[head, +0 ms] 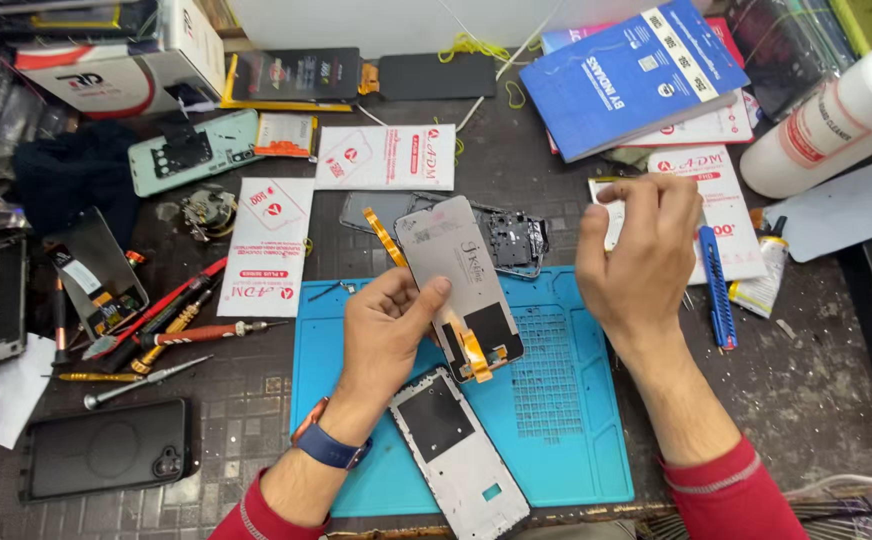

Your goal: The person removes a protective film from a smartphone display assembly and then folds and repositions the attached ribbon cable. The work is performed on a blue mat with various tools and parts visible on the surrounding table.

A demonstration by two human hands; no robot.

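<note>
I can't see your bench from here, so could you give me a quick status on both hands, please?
Left hand gripping phone display panel, back side up. Right hand empty, raised over blue mat. Bare phone frame on mat below panel.

Just one view here, head-mounted, looking steeply down at the desk [816, 400] from close above. It faces forward, away from the wearer, so both forearms come in from the bottom edge. The blue mat [576, 440] sits at the near edge, clutter fills the far edge.
</note>
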